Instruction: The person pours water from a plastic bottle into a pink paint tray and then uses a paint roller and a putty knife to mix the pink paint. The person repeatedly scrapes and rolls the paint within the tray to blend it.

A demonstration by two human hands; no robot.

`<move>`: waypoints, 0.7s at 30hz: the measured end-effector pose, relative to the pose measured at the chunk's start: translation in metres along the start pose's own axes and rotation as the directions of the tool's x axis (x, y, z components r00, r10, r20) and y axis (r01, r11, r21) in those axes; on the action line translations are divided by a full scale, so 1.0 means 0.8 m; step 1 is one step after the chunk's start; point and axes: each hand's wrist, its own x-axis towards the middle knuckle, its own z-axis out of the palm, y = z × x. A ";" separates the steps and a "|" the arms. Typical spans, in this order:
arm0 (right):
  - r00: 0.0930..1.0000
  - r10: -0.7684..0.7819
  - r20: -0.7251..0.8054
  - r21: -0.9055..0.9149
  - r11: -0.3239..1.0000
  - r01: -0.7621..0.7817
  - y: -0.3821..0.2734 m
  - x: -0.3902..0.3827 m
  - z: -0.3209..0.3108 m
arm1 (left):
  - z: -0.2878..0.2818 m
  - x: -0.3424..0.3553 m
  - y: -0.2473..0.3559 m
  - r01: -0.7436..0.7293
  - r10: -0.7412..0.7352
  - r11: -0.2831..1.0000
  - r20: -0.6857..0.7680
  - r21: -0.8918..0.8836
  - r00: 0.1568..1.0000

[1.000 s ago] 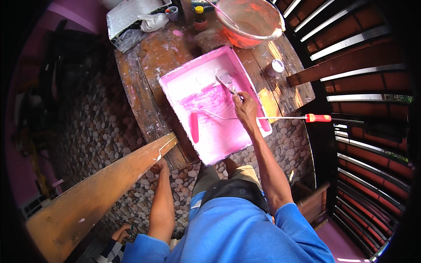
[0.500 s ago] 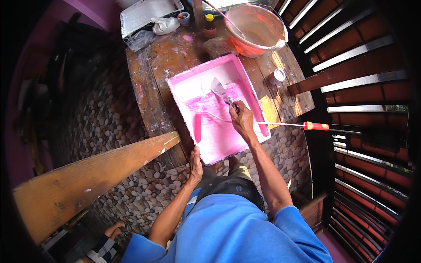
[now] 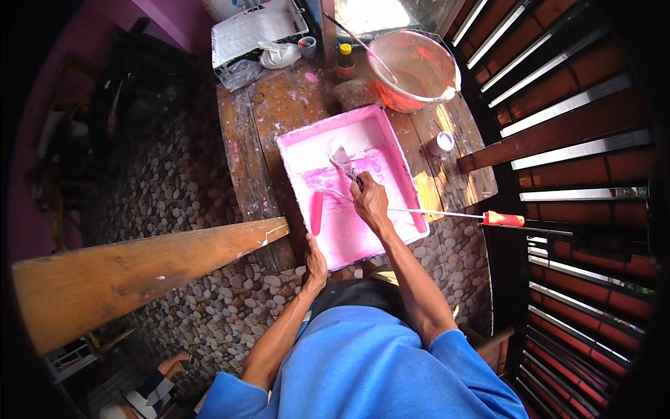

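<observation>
A pink-smeared paint tray [image 3: 407,183] lies at the near part of the wooden table, with white paint in its far part and pink streaks nearer me. My right hand [image 3: 371,202] is closed round the handle of a putty knife [image 3: 340,156]; its blade is over the boundary of white and pink. At the tray's near left corner, my left hand [image 3: 316,261] grips the outer edge, some fingers hidden. A paint roller with a narrow pink sleeve [image 3: 317,213] rests inside the tray. Its wire passes behind my right hand, and its red handle [image 3: 504,219] sticks out right.
An orange bucket [image 3: 412,70] with a stick stands at the far right of the table [image 3: 262,164]. Nearby are a yellow-capped bottle [image 3: 345,63], a small jar [image 3: 442,143] and a white tray [image 3: 255,35]. A wooden beam [image 3: 153,276] juts in from the left; slats line the right.
My right hand and the putty knife have moved left across the tray and slightly toward me. My left hand keeps its place at the corner. The whole view has shifted a little.
</observation>
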 end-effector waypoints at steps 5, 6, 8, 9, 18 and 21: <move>0.999 0.023 -0.022 0.022 0.999 -0.023 -0.022 -0.003 -0.001 | -0.003 0.008 -0.015 -0.008 0.008 0.999 -0.012 -0.043 1.000; 0.996 0.054 -0.065 -0.011 0.998 -0.055 -0.025 -0.003 -0.002 | -0.001 0.009 -0.016 -0.011 0.011 0.999 -0.012 -0.050 1.000; 0.999 -0.031 0.012 0.014 0.999 0.031 -0.020 0.000 0.009 | 0.001 0.010 -0.018 -0.013 0.013 0.998 -0.008 -0.059 1.000; 0.996 -0.073 0.051 0.030 0.997 0.072 -0.020 0.002 0.013 | 0.002 0.009 -0.018 -0.013 0.012 0.998 -0.007 -0.063 1.000; 0.968 -0.244 -0.063 -0.066 0.969 0.240 -0.043 -0.006 0.014 | 0.004 0.015 -0.021 -0.016 0.015 0.996 -0.015 -0.091 1.000; 0.924 -0.382 0.011 -0.115 0.917 0.381 -0.043 0.005 0.037 | 0.007 0.015 -0.021 -0.014 0.013 0.996 -0.006 -0.089 1.000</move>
